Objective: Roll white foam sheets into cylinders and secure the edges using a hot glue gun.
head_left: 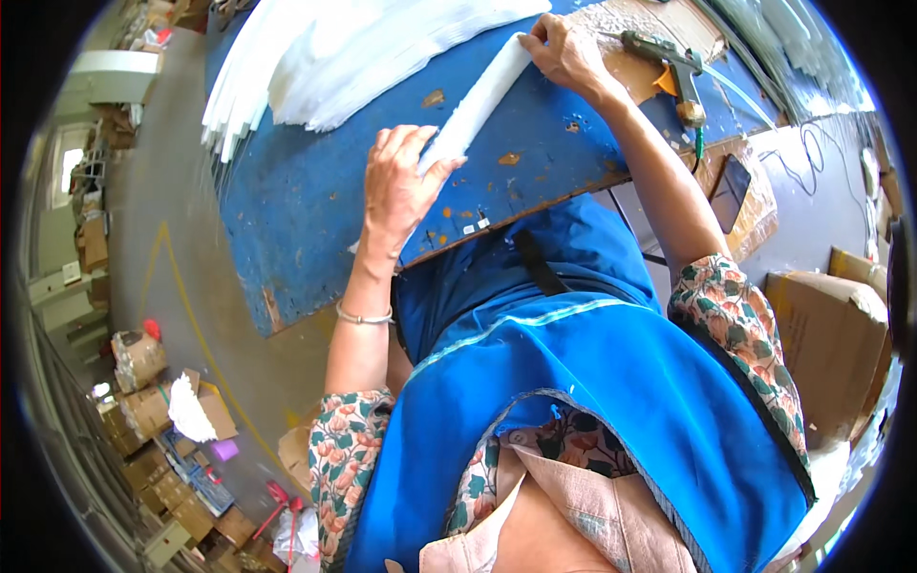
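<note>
A: Worktop [315, 220], blue, chipped paint. Where is the white strip [478, 100]?

B: Flat on the worktop, running diagonally. Left hand [396, 186] presses its near end; right hand [564, 53] pinches its far end.

A: Around the strip?

B: White sheet stack [334, 57] left of it; glue gun [669, 57] right of it, on cardboard.

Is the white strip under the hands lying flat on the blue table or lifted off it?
Flat. The white strip lies along the blue table, left hand pressing its near end and right hand its far end.
</note>
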